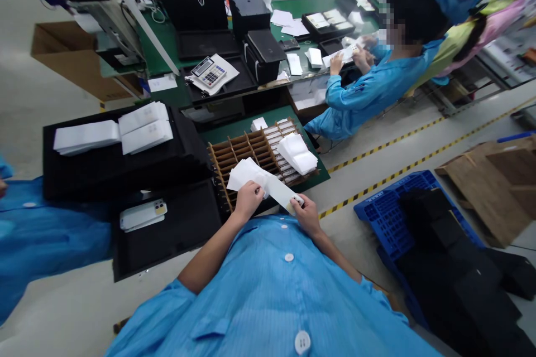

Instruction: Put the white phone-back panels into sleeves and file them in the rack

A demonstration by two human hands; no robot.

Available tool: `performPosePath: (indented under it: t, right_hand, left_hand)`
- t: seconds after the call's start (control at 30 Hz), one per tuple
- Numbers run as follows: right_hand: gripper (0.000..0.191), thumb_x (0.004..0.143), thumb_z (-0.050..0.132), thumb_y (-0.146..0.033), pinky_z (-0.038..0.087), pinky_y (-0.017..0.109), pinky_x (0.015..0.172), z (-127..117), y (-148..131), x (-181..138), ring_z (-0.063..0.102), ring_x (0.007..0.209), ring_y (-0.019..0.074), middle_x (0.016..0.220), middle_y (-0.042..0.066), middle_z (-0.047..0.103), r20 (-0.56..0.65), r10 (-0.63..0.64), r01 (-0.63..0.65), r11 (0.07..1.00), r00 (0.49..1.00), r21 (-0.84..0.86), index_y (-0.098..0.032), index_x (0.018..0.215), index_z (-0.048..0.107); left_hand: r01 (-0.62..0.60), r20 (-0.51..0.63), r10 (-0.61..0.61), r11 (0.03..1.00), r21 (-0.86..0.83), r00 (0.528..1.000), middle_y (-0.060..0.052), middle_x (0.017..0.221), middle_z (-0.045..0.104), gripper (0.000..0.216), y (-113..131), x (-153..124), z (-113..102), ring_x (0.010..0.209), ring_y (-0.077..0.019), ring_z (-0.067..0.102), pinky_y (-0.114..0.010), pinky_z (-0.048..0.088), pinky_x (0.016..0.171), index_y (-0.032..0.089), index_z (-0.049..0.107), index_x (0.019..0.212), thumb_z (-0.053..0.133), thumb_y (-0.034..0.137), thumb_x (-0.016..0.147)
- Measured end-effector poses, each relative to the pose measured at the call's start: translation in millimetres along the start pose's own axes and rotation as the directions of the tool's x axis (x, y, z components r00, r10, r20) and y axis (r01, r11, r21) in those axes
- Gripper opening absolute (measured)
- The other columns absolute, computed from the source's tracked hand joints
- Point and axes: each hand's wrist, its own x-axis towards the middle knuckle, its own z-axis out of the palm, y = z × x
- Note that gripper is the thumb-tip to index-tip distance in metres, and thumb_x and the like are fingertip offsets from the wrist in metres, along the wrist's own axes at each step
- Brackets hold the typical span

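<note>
white sleeve [274, 187] with a phone in it sits just near of the cardboard divider tray [251, 150], left hand [248, 199] pinching its paper end, right hand [307, 213] closed on the phone end. looks light, thin and slippery, so grip the stiff phone end. a bare phone [143, 214] lies on the black tray [167, 234] to the left.

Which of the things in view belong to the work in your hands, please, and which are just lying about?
In hand: left hand and right hand hold a white sleeve over the divider tray.
Lying about: calculator, blue crate, cardboard box.
</note>
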Motion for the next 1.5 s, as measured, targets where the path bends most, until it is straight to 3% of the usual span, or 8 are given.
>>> performPosePath:
  t: [0.27, 0.5, 0.77, 1.0, 1.1, 1.23, 1.37, 1.5]
  right_hand:
    - [0.037, 0.08, 0.073, -0.05, 0.052, 0.031, 0.066, 1.3, 5.7, 2.0, 0.066, 0.072, 0.0222, 0.083, 0.006, 0.078, 0.09, 0.079, -0.088, 0.991, 0.993, 0.101, -0.017, 0.095, 0.08]
    - [0.036, 0.078, 0.075, -0.049, 0.052, 0.031, 0.066, 6.2, 11.2, 1.0, 0.065, 0.069, 0.0205, 0.081, 0.004, 0.078, 0.15, 0.106, -0.129, 0.98, 0.983, 0.15, -0.018, 0.094, 0.08]
    - [0.038, 0.077, 0.079, -0.053, 0.053, 0.029, 0.066, 27.4, 7.9, 14.9, 0.062, 0.069, 0.0177, 0.076, 0.0, 0.074, 0.244, 0.082, -0.136, 0.966, 0.966, 0.218, -0.019, 0.093, 0.079]
    - [0.068, 0.062, 0.094, -0.033, 0.064, 0.034, 0.071, 17.2, -1.5, 11.7, 0.074, 0.099, 0.0267, 0.118, 0.006, 0.079, 0.479, 0.104, -0.357, 0.805, 0.872, 0.474, -0.025, 0.125, 0.073]
    - [0.068, 0.061, 0.096, -0.032, 0.064, 0.031, 0.066, 18.3, 0.4, 11.2, 0.076, 0.089, 0.0243, 0.109, 0.006, 0.081, 0.478, 0.117, -0.361, 0.813, 0.87, 0.458, -0.023, 0.124, 0.073]
    - [0.074, 0.061, 0.096, -0.034, 0.063, 0.031, 0.064, 27.4, 2.2, 12.5, 0.074, 0.077, 0.0204, 0.103, 0.004, 0.08, 0.445, 0.085, -0.305, 0.84, 0.891, 0.45, -0.023, 0.129, 0.07]
    - [0.062, 0.066, 0.092, -0.036, 0.059, 0.031, 0.064, 31.9, -1.2, 13.0, 0.068, 0.065, 0.018, 0.074, -0.002, 0.073, 0.365, 0.059, -0.21, 0.895, 0.929, 0.393, -0.022, 0.123, 0.071]
    - [0.067, 0.074, 0.085, -0.037, 0.059, 0.032, 0.071, 33.2, -8.9, 9.9, 0.07, 0.073, 0.0202, 0.083, 0.0, 0.075, 0.278, -0.002, -0.105, 0.923, 0.961, 0.371, -0.023, 0.136, 0.065]
  left_hand:
    - [-0.022, -0.021, 0.021, 0.999, -0.048, 1.0, -0.006, 0.088, 0.071, 0.02, -0.6, -6.3, 3.9, 0.085, -0.0196, 0.067, -0.032, 0.052, 0.08, 0.02, 0.071, 0.079, 0.057, 0.015, 0.091]
    - [-0.186, 0.069, 0.175, 0.962, 0.202, 0.982, -0.009, 0.09, 0.069, 0.023, 6.8, -18.5, 7.4, 0.094, -0.0245, 0.065, -0.037, 0.052, 0.085, 0.021, 0.068, 0.078, 0.056, 0.015, 0.098]
    - [-0.37, 0.189, 0.333, 0.903, 0.218, 0.924, -0.01, 0.089, 0.067, 0.022, 34.6, -23.9, -1.8, 0.091, -0.0259, 0.059, -0.041, 0.049, 0.085, 0.021, 0.067, 0.08, 0.058, 0.018, 0.099]
    - [-0.287, 0.088, 0.278, 0.951, 0.113, 0.957, -0.008, 0.091, 0.067, 0.017, 46.6, -26.8, -27.6, 0.092, -0.024, 0.06, -0.039, 0.049, 0.084, 0.021, 0.065, 0.082, 0.059, 0.015, 0.097]
    - [-0.303, 0.113, 0.296, 0.952, 0.046, 0.949, -0.007, 0.091, 0.067, 0.017, 53.5, -29.4, -33.5, 0.092, -0.023, 0.06, -0.039, 0.05, 0.083, 0.021, 0.066, 0.082, 0.059, 0.016, 0.097]
    - [-0.338, 0.162, 0.32, 0.936, 0.103, 0.934, -0.008, 0.091, 0.066, 0.018, 59.3, -29.8, -35.1, 0.092, -0.0245, 0.059, -0.041, 0.05, 0.084, 0.021, 0.067, 0.084, 0.057, 0.019, 0.098]
    - [-0.335, 0.194, 0.302, 0.927, 0.171, 0.934, -0.008, 0.089, 0.065, 0.018, 58.6, -26.3, -36.6, 0.09, -0.0258, 0.057, -0.042, 0.049, 0.084, 0.021, 0.066, 0.083, 0.057, 0.018, 0.099]
    - [-0.274, 0.096, 0.26, 0.941, 0.199, 0.961, -0.011, 0.103, 0.068, 0.011, 60.3, -23.3, -37.6, 0.101, -0.0288, 0.059, -0.044, 0.05, 0.091, 0.02, 0.07, 0.099, 0.068, 0.031, 0.098]
